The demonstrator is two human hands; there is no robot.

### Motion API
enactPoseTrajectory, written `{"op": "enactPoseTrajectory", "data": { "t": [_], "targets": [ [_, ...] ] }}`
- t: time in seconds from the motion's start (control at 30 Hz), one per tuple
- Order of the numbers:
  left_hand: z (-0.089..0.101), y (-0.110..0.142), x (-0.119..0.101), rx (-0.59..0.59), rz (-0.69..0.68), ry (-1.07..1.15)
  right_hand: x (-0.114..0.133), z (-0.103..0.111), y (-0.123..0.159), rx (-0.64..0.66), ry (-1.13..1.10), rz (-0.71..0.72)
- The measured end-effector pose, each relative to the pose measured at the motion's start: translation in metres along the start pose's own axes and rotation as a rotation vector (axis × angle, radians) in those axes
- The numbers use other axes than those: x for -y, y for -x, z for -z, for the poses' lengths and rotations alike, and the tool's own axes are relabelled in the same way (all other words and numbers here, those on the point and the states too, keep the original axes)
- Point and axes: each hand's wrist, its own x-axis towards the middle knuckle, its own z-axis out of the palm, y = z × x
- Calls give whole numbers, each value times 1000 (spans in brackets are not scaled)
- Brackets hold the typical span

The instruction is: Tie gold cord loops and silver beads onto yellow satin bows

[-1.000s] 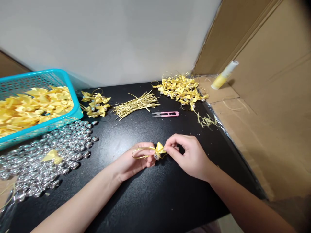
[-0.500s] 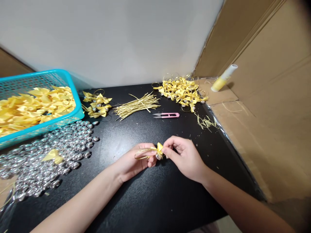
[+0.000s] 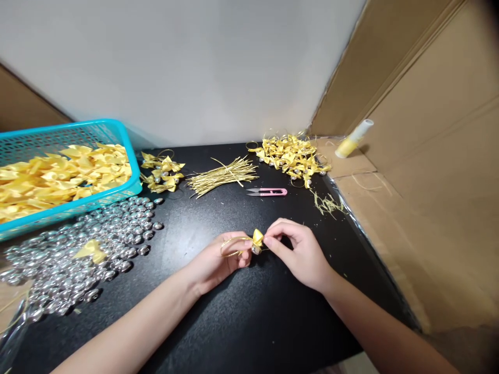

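Observation:
Over the front middle of the black table, my left hand [image 3: 228,257] is closed on a yellow ribbon bow [image 3: 258,237]. A loop of gold cord [image 3: 230,245] runs from the bow back over the left fingers, and a silver bead [image 3: 255,250] sits just below the bow's knot. At the bow's right edge, my right hand [image 3: 298,249] has thumb and forefinger pinched together. What lies between those fingertips is too small to make out. A thin strand shows just under them.
A turquoise basket [image 3: 134,176] of yellow bows stands left, with silver beads [image 3: 93,259] spread before it. Finished-looking bows lie in a small pile [image 3: 163,171] and a larger pile [image 3: 292,156]. Gold cords [image 3: 222,177], pink thread snips [image 3: 268,192], cord scraps [image 3: 327,203] and a roll [image 3: 354,139] lie behind.
My right fingertips have drawn slightly to the right from the bow, showing more of it. My left hand keeps its hold. The whole view has shifted a little.

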Motion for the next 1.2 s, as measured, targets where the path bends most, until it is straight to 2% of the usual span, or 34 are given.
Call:
{"op": "enactPoseTrajectory", "data": {
  "t": [0.1,0.17,0.27,0.33,0.43,0.57,0.77,0.93,1.1,1.2],
  "targets": [
    [-3,1,1,-16,-7,-4,0,-5,1,-7,57,25],
    [-4,1,2,-48,-17,20,0,-6,2,-83,105,64],
    [-4,-1,5,-107,-39,62,3,-4,5,-291,245,237],
    [-2,-2,7,-122,-54,71,5,-5,7,-325,353,382],
    [0,-3,11,-93,-91,39,6,-9,10,-249,488,484],
    [-1,-2,13,-71,-141,-41,4,-11,10,-172,594,404],
    [-4,-1,14,-108,-171,-170,6,-6,9,-79,561,322],
    [-2,-1,15,-117,-174,-178,6,-5,9,-76,582,341],
    [-3,-1,13,-84,-130,-167,8,4,7,98,682,377],
    [-2,-2,12,-85,-109,-176,8,7,6,141,750,421]
  ]
}}
